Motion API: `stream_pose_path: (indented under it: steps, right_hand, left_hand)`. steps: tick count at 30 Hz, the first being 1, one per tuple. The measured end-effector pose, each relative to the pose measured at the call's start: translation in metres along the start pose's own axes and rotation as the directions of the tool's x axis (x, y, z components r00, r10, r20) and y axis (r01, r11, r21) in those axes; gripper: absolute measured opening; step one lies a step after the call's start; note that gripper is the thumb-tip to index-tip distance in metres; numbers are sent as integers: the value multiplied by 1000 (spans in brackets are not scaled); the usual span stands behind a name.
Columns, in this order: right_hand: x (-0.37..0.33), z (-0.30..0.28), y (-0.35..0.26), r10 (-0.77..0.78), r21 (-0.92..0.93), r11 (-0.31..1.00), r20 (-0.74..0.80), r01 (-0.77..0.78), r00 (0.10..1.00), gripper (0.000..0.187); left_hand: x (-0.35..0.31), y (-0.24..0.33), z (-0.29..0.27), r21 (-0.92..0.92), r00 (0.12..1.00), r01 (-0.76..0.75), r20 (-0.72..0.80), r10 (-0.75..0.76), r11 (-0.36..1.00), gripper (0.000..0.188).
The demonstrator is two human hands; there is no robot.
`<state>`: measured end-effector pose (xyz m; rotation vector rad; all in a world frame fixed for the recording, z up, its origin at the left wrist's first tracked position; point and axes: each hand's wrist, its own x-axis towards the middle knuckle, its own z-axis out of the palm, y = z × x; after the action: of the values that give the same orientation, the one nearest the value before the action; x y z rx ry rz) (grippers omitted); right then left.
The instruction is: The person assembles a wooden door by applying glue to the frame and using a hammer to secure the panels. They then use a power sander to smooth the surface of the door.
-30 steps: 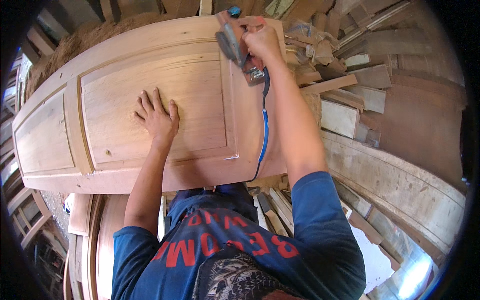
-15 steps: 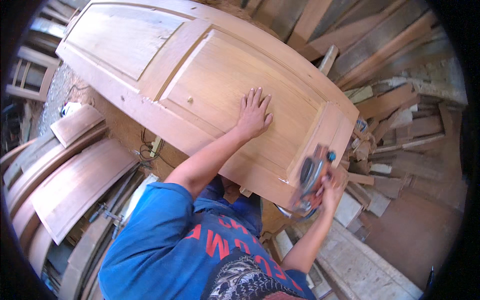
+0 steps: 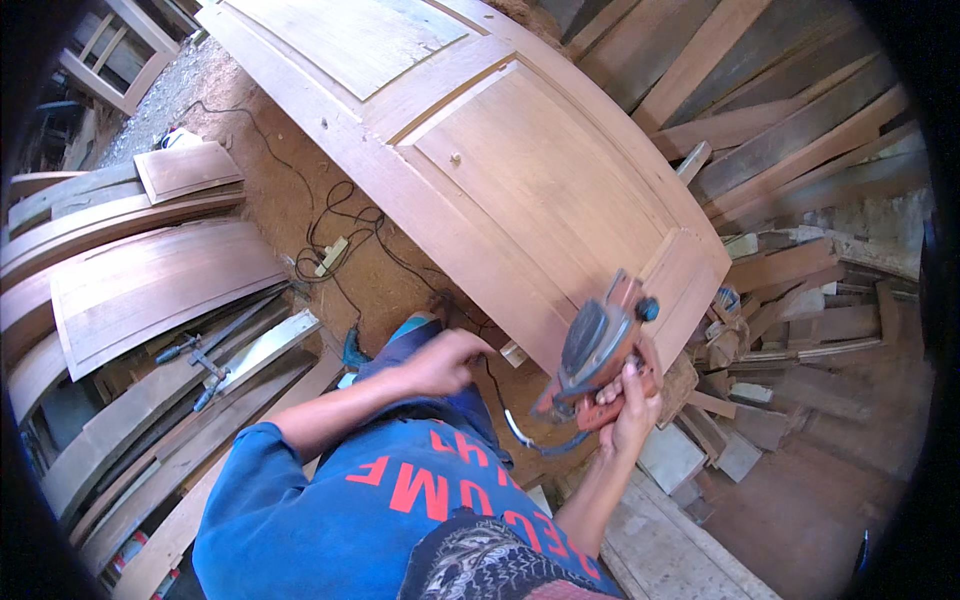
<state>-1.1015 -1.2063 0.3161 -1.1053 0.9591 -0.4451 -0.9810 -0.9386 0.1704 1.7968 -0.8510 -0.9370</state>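
Note:
My right hand (image 3: 630, 405) grips the handle of a red electric hand planer (image 3: 600, 345) with a dark oval side cover and a round front knob. It is held tilted up over the near right corner of a wooden panel door (image 3: 490, 185). From the planer's rear a cable (image 3: 540, 450) curves down past my legs. My left hand (image 3: 445, 362), smeared by motion, is in front of my body, off the door's near edge. Its fingers look bent, but their exact shape is unclear.
Curved wooden panels (image 3: 165, 290) and a bar clamp (image 3: 205, 365) lie at the left. Black cords (image 3: 345, 215) and a teal power tool (image 3: 354, 348) rest on the sawdust-covered ground. Planks (image 3: 760, 130) lean at the far right, with scrap wood (image 3: 800, 330) piled below them.
My left hand has left the door's surface and drawn back toward my body. The planer has turned in my right hand, showing more of its side. The view has shifted.

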Motion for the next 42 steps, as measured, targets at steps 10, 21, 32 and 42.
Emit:
stream_pose_path:
  steps: [10,21,32,42]
  right_hand:
    - [45,138,-39,-154,-346,906,269,244,951,26]
    - [184,240,-33,-127,-463,843,321,273,938,45]
    - [264,240,-58,-104,-484,849,239,211,965,54]
    - [318,243,-73,-90,-423,901,38,98,995,24]
  left_hand:
    - [-3,-38,-27,282,994,41,81,-67,958,29]
    - [-142,-169,-347,198,363,663,-929,-79,722,15]
    - [-10,-118,-421,463,792,589,-497,-356,663,15]
    - [200,-67,-530,362,839,435,169,-517,824,44]
